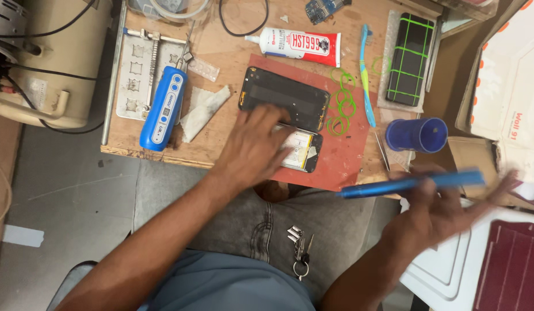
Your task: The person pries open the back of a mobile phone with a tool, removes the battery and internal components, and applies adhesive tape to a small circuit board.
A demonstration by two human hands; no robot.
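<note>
I press my left hand (pixel 252 147) flat, steadying the opened phone (pixel 298 151); right hand (pixel 437 210) loosely grips the blue tool (pixel 411 183), so keep it level.

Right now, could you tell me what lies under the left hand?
The left hand rests on an opened phone lying on a red mat. The phone's right end shows; the rest is covered.

l hand (pixel 252 147) flat, palm down; r hand (pixel 445 210) blurred, fingers spread.
</note>
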